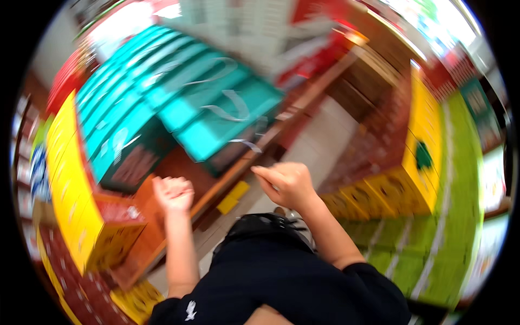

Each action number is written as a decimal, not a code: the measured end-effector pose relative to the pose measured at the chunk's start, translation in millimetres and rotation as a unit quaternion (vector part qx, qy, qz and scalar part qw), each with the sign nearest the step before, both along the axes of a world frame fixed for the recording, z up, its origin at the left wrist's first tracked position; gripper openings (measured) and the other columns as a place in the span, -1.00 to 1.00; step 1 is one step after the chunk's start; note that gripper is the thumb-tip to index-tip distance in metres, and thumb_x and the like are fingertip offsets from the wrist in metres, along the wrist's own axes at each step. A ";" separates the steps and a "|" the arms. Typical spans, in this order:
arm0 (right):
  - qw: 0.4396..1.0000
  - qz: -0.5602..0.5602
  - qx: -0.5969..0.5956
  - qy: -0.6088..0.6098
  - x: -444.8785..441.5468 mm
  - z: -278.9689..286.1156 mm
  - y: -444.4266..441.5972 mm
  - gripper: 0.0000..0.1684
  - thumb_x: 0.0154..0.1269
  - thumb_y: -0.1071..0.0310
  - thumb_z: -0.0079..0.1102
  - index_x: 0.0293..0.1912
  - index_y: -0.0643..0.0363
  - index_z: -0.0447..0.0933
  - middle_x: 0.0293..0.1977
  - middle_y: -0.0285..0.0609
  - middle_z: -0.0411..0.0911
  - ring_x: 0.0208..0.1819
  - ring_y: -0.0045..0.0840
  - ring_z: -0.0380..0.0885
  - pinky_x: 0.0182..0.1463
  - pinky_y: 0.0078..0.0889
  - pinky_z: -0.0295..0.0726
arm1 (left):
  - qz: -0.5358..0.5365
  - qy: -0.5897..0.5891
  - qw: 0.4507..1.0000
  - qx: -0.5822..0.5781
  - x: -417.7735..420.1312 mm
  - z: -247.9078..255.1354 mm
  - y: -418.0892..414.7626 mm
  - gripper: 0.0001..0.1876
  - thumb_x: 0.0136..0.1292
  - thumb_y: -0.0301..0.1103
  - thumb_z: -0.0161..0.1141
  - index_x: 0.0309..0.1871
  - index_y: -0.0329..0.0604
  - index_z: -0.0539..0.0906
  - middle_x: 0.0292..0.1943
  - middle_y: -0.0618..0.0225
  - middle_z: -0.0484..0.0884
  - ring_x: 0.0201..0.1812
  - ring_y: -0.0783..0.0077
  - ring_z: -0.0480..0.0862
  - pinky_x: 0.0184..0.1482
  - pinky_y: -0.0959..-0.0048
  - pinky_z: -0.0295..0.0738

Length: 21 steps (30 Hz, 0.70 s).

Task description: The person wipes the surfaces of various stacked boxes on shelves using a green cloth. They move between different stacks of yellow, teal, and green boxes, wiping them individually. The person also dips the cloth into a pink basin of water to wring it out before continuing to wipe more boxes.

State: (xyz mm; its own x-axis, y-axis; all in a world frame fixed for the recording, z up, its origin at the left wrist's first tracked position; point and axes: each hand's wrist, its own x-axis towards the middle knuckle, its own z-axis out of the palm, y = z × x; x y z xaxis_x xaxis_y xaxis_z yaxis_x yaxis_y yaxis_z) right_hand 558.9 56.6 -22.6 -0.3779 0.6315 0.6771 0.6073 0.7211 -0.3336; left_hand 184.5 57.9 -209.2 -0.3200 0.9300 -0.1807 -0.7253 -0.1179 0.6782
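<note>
My left hand (174, 194) is raised in front of the wooden counter (140, 231), palm turned up and fingers curled in, with nothing visible in it. To its upper left stand teal boxes (195, 134) in rows, several with white carry straps (233, 107) on top. My right hand (287, 183) is held over the aisle with thumb and fingers closed together. No object shows in it, though the picture is blurred. Neither hand appears to touch the boxes.
Yellow boxes (69, 178) line the counter's left end. On the right stand dark red and yellow boxes (390, 178) beside green boxes (451, 243). The tiled floor (325, 126) runs between both sides. Brown cartons (361, 81) stand farther back. Yellow pieces (233, 198) sit below the counter edge.
</note>
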 end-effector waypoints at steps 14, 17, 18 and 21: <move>0.786 -0.599 -0.137 -0.071 465.8 13.1 -59.1 -0.31 0.26 0.20 0.39 0.33 0.23 0.46 0.35 0.11 0.40 0.39 -0.03 0.37 0.47 -0.10 0.40 | 0.003 0.285 0.957 -0.049 99.8 -6.3 32.0 -0.46 0.60 -0.09 0.05 0.50 -0.11 0.32 0.41 0.30 0.36 0.38 0.35 0.35 0.41 0.26 0.32; 0.668 -0.696 -0.262 -0.002 553.2 -2.6 -39.2 -0.19 0.30 -0.03 0.34 0.37 0.25 0.41 0.35 0.25 0.38 0.38 0.08 0.37 0.46 -0.06 0.39 | 0.050 0.220 0.973 -0.055 140.4 26.9 15.5 -0.42 0.61 -0.06 0.04 0.53 -0.18 0.27 0.50 0.24 0.29 0.50 0.27 0.28 0.47 0.22 0.28; 0.659 -0.720 -0.215 -0.004 579.5 -27.1 -32.6 -0.16 0.30 -0.08 0.31 0.40 0.23 0.39 0.34 0.32 0.38 0.38 0.13 0.37 0.46 -0.03 0.38 | 0.075 0.169 0.981 -0.063 174.7 72.2 1.1 -0.40 0.62 -0.05 0.04 0.54 -0.21 0.26 0.53 0.22 0.26 0.54 0.24 0.26 0.48 0.22 0.27; 0.692 -0.700 -0.166 -0.060 595.7 -79.8 18.3 -0.30 0.28 0.04 0.27 0.31 0.22 0.46 0.17 0.32 0.48 0.22 0.12 0.47 0.32 -0.01 0.45 | 0.053 0.310 0.947 -0.060 170.6 71.1 -27.2 -0.48 0.56 -0.22 0.12 0.48 -0.19 0.33 0.46 0.20 0.32 0.44 0.26 0.38 0.39 0.26 0.40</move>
